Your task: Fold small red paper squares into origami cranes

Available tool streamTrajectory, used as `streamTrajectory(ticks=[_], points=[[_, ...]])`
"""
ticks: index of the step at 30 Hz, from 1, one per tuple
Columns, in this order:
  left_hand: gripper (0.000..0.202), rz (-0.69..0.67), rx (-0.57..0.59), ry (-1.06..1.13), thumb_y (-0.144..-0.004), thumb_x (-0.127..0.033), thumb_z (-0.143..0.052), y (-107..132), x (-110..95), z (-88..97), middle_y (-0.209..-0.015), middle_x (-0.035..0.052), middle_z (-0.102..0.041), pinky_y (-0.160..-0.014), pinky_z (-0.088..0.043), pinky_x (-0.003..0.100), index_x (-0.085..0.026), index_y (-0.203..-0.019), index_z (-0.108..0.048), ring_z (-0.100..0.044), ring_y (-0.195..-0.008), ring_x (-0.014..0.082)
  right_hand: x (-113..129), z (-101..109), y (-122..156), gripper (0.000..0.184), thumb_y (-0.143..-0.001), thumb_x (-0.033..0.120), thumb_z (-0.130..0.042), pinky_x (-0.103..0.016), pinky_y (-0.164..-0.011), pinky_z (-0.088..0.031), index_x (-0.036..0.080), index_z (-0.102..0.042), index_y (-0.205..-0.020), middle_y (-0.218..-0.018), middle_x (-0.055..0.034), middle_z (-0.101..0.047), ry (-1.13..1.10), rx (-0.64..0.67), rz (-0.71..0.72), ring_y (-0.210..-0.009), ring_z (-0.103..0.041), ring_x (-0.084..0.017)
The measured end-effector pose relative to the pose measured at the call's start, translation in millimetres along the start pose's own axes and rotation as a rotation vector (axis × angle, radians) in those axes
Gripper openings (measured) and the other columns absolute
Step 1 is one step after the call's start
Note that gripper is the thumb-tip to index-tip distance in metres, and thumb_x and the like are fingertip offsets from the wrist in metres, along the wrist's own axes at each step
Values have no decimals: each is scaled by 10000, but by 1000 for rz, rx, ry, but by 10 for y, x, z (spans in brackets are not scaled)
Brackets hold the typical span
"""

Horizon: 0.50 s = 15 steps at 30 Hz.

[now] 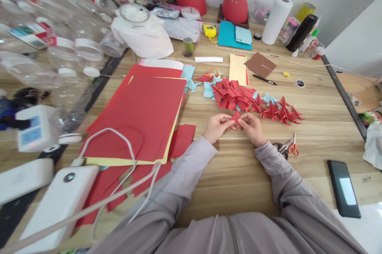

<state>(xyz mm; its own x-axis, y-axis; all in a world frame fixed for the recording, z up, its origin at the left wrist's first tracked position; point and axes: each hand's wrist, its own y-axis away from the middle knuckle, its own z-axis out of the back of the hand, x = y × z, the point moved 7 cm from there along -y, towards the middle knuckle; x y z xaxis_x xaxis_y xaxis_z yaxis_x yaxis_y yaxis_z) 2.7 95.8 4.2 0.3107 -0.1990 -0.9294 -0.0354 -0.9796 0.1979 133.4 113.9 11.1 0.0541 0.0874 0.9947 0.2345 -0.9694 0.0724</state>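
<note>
Between my fingertips is a small folded piece of red paper point(235, 117), pointed at the top. My left hand point(218, 126) pinches its left side, and my right hand point(251, 126) pinches its right side. Just beyond my hands lies a heap of red folded paper pieces point(232, 94). Red paper cranes point(283, 111) continue that heap toward the right, with light blue cranes point(268, 98) behind them. Two pairs of scissors point(289, 147) rest on the table right of my right hand.
Large red sheets point(143, 114) are stacked at left, with cut red pieces point(182, 138) beside them. A white power bank point(59, 202) trails a cable point(125, 138) over the paper. Plastic bottles point(62, 47) crowd the far left. A phone point(343, 188) lies at right.
</note>
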Motion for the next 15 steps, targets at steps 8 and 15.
streamTrajectory(ticks=[8,15], points=[[587,11,3,64,-654,-337,-740,3,-45,3,-662,31,-702,-584,-557,303,-118,-1166,-555,-685,-582,185,-2,57,-16,330,-692,454,-729,-251,-517,-492,212,-561,-843,-607,43,-645,-64,-59,4,-506,-596,-111],[461,31,-33,167,-594,-301,-782,-21,3,39,-690,39,-712,-578,-567,296,-116,-986,-627,-682,-577,171,41,23,0,309,-688,394,-747,-252,-540,-485,212,-611,-897,-649,33,-669,-78,-25,18,-529,-595,-109]])
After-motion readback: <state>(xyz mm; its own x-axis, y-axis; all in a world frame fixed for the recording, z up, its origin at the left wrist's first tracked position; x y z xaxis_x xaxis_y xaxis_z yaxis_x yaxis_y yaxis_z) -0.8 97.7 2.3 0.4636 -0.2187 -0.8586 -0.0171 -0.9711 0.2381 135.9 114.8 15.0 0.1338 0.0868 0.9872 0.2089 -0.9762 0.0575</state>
